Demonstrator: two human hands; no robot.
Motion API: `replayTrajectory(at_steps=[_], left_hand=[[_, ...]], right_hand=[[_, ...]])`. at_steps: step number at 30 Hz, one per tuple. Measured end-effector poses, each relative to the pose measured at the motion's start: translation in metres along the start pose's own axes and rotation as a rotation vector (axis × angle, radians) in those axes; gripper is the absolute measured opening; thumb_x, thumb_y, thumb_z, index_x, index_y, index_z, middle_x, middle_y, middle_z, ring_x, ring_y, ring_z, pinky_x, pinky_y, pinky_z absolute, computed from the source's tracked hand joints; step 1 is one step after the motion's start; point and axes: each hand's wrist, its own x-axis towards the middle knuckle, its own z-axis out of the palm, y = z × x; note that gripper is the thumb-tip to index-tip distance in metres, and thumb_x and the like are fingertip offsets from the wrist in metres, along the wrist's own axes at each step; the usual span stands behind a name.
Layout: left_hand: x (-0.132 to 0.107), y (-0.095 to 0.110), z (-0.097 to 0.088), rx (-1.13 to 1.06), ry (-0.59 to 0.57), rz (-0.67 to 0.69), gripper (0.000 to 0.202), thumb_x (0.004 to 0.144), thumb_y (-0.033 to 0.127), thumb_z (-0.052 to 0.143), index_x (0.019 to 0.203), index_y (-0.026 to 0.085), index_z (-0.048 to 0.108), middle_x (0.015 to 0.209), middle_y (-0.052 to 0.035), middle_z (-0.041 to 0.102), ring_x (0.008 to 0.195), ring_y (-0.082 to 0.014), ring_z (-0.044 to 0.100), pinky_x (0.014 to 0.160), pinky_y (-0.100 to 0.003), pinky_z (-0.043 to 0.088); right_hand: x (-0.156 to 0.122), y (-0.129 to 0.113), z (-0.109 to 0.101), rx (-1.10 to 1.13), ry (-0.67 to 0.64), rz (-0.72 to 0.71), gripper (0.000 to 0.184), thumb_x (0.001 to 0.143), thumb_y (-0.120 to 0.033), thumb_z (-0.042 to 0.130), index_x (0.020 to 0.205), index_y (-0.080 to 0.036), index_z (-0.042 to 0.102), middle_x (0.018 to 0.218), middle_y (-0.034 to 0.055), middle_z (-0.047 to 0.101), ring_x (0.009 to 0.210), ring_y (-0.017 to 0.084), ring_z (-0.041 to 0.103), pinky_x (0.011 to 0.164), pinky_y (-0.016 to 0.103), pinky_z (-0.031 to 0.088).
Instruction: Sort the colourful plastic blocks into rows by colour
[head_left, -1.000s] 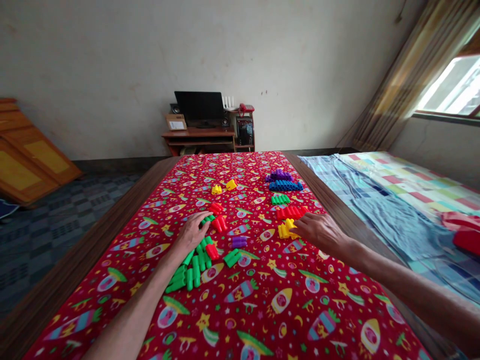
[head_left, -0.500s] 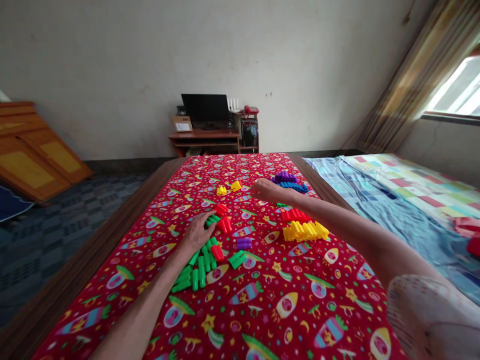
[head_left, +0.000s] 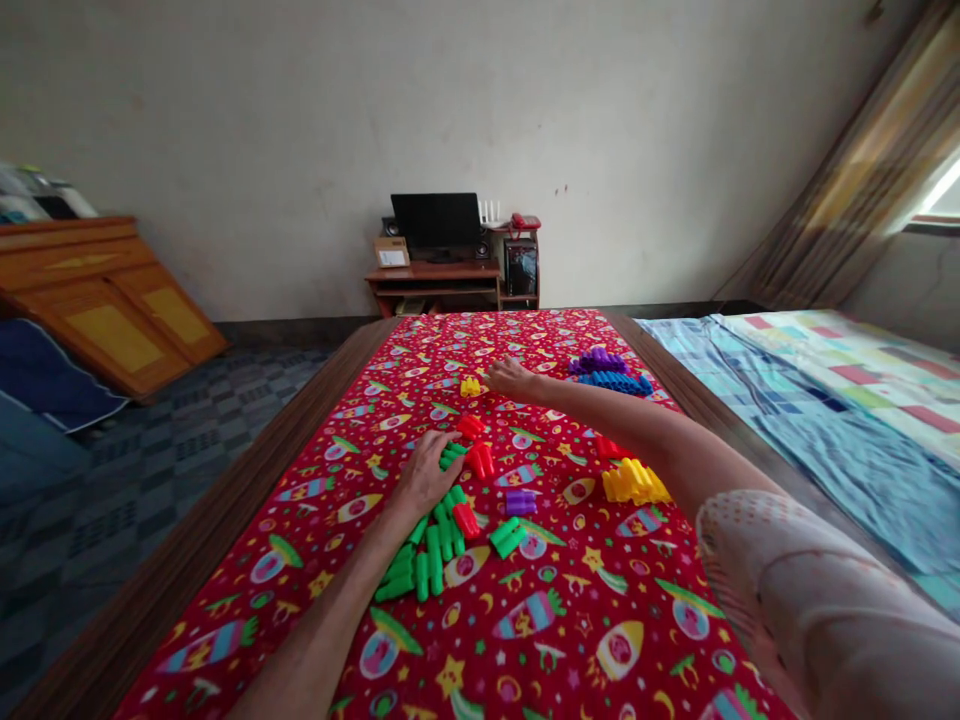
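My left hand (head_left: 431, 470) curls its thumb and fingers around a green toy block (head_left: 452, 456) at the top of a heap of green blocks (head_left: 429, 560). Two red blocks (head_left: 481, 460) lie just beyond its fingertips, and another red block (head_left: 466, 520) rests against the heap. Farther out, my right hand (head_left: 514, 380) is closed down over a second yellow block, which its fingers hide. Beside those fingertips a yellow block (head_left: 470, 387) stays in sight. A purple block (head_left: 520, 502) and a separate green block (head_left: 508, 538) lie between the hands and me.
On the right are rows of joined blocks: purple (head_left: 598, 361), blue (head_left: 615, 383), red (head_left: 611, 448) partly behind my forearm, and yellow (head_left: 636, 483). A red patterned cloth (head_left: 570, 640) covers the table. Beyond stands a desk with a monitor (head_left: 435, 222); a bed (head_left: 795, 400) is at the right.
My right hand has reached left and down onto one of the two yellow blocks, covering it. My left hand stays at the green block. The view has turned slightly left.
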Motion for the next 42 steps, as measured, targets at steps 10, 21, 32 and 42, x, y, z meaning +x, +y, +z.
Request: replayTrajectory(at_steps=[10, 21, 32, 42], left_hand=[[0.003, -0.003, 0.002, 0.012, -0.010, 0.025, 0.035, 0.081, 0.038, 0.050, 0.107, 0.018, 0.064, 0.102, -0.0092, 0.060, 0.102, -0.0253, 0.060, 0.094, -0.042, 0.050], [0.006, -0.007, -0.001, 0.037, -0.031, 0.046, 0.036, 0.082, 0.045, 0.048, 0.102, 0.020, 0.065, 0.100, -0.0082, 0.060, 0.100, -0.0250, 0.061, 0.095, -0.040, 0.050], [0.006, -0.003, -0.002, 0.037, -0.019, 0.047, 0.036, 0.082, 0.046, 0.047, 0.100, 0.021, 0.066, 0.099, -0.0079, 0.061, 0.099, -0.0247, 0.061, 0.094, -0.039, 0.050], [0.005, -0.005, -0.001, 0.017, -0.023, 0.037, 0.036, 0.081, 0.046, 0.048, 0.101, 0.022, 0.067, 0.099, -0.0072, 0.060, 0.099, -0.0243, 0.060, 0.096, -0.039, 0.050]], right_hand=[[-0.173, 0.027, -0.040, 0.248, 0.276, 0.310, 0.041, 0.101, -0.036, 0.037, 0.128, -0.014, 0.058, 0.086, 0.0092, 0.070, 0.073, 0.016, 0.059, 0.067, 0.027, 0.038], [-0.299, -0.042, 0.012, 0.105, 0.294, 0.702, 0.031, 0.097, -0.033, 0.043, 0.116, -0.021, 0.064, 0.095, 0.0097, 0.072, 0.088, 0.024, 0.059, 0.075, 0.035, 0.040], [-0.285, -0.056, 0.016, -0.025, 0.208, 0.754, 0.026, 0.097, -0.033, 0.046, 0.107, -0.019, 0.065, 0.088, 0.0101, 0.072, 0.084, 0.025, 0.058, 0.072, 0.036, 0.035], [-0.305, -0.022, 0.010, 0.255, 0.506, 0.683, 0.038, 0.099, -0.036, 0.040, 0.090, -0.018, 0.072, 0.077, 0.0088, 0.071, 0.076, 0.020, 0.063, 0.071, 0.031, 0.040]])
